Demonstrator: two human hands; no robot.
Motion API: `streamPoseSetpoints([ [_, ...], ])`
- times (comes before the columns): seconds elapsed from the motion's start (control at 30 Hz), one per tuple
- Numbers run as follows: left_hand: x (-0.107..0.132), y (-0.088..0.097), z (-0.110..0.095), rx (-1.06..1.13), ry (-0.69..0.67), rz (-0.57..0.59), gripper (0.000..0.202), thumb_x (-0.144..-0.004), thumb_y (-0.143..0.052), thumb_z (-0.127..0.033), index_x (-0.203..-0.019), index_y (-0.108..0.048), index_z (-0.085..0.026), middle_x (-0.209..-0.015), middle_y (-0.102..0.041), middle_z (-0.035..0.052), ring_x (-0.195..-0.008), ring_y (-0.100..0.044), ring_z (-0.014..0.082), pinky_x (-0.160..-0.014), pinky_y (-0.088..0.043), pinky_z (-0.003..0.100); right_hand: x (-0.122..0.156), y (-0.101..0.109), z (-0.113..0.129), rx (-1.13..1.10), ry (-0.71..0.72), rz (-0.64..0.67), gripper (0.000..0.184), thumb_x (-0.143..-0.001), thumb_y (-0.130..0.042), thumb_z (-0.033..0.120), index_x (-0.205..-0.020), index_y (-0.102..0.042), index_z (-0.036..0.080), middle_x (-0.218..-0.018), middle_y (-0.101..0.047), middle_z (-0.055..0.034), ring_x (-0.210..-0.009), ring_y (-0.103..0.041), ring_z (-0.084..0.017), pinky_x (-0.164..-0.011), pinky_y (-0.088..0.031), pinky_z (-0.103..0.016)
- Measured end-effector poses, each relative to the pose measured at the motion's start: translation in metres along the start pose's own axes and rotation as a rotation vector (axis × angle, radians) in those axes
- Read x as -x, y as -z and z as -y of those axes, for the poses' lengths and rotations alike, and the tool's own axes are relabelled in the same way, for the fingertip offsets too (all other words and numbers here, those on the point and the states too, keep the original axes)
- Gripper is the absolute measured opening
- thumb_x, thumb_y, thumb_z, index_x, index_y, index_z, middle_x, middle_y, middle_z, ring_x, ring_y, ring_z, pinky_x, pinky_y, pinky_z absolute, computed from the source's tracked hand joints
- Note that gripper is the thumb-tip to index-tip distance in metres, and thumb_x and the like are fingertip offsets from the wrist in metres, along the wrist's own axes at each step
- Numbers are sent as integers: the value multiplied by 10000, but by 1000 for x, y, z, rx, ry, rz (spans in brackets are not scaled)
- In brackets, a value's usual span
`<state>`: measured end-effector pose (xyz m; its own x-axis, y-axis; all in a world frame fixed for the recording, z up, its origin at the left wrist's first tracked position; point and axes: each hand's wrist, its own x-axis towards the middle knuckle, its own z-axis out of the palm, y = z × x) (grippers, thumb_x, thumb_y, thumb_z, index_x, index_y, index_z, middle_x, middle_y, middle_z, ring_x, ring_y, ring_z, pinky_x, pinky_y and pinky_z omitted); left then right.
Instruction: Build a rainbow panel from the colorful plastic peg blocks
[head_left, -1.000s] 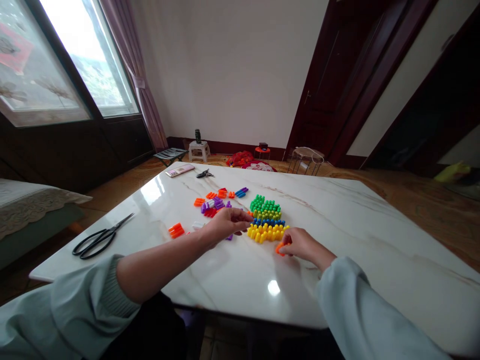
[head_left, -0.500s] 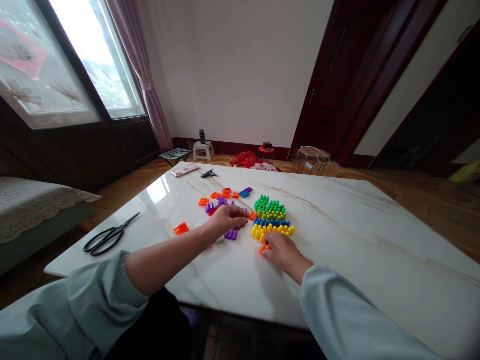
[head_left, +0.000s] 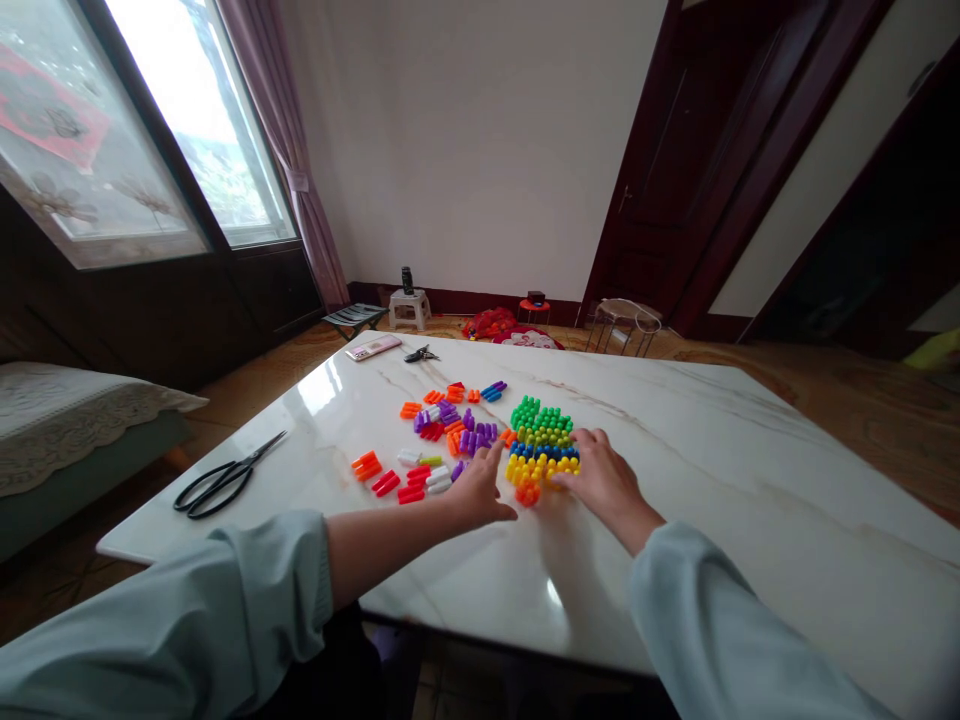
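A joined block of plastic pegs point(head_left: 541, 442) lies on the white marble table point(head_left: 720, 500), with green, blue and yellow rows and a few orange pegs point(head_left: 527, 492) at its near edge. My left hand point(head_left: 478, 488) rests on the table against the block's left side, fingers extended and holding nothing. My right hand point(head_left: 602, 476) lies flat against the block's right side, fingers spread. Loose orange, purple, red and white pegs point(head_left: 442, 430) are scattered to the left.
Black scissors point(head_left: 222, 482) lie near the table's left edge. A pink phone point(head_left: 372, 347) and keys point(head_left: 420, 354) sit at the far corner. Small stools point(head_left: 409, 305) and a clear chair point(head_left: 621, 322) stand on the floor beyond; a bed point(head_left: 67, 430) is at left.
My right hand set the orange pegs at the block's near edge and moved to its right side. My left hand came back from the loose pegs to the block's left side.
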<state>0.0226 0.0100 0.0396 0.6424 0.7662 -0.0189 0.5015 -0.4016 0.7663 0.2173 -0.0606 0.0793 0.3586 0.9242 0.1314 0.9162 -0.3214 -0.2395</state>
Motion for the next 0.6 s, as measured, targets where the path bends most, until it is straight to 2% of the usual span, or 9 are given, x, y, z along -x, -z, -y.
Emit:
streamPoseSetpoints([
  [0.1,-5,-17,-4,15,29,13,1280,-435,-873,-291,-1487,-155,-159,-1364,-358,239,-882,-639,271,-857,-501,437,-7,-6,-32,10,-79,65,697,-590,-787,344,-1194,-507,137,-1151,-536,-150,-999,-602,-269,-794,-453,-316],
  [0.2,-16,-31,-3,-14,65,-57,1329,-379,-886,-296,-1480,-156,-146,-1366,-368,226,-1139,-519,376,-961,-439,465,-8,-24,-47,-53,-107,152,751,-535,-819,321,-1183,-510,101,-1130,-574,-171,-1075,-572,-288,-872,-445,-326],
  [0.3,-25,-37,0,-34,71,-94,1328,-381,-870,-293,-1478,-134,-154,-1383,-374,209,-1212,-455,391,-990,-418,461,-7,-38,-44,-123,-109,169,757,-513,-830,336,-1156,-514,92,-1112,-595,-158,-1089,-563,-282,-904,-442,-322],
  [0.4,-31,-36,1,-30,68,-88,1287,-417,-846,-286,-1472,-121,-159,-1413,-358,205,-1236,-441,368,-1004,-408,445,-7,-43,-34,-184,-120,118,731,-495,-833,338,-1116,-525,108,-1083,-606,-136,-1061,-572,-276,-887,-456,-325],
  [0.6,-38,-33,4,-35,50,-93,1156,-462,-823,-271,-1429,-215,-95,-1419,-344,227,-1295,-384,348,-1061,-349,421,-10,-49,-24,-217,-131,59,625,-516,-804,298,-1049,-542,102,-1070,-608,-155,-1024,-586,-275,-853,-469,-314],
])
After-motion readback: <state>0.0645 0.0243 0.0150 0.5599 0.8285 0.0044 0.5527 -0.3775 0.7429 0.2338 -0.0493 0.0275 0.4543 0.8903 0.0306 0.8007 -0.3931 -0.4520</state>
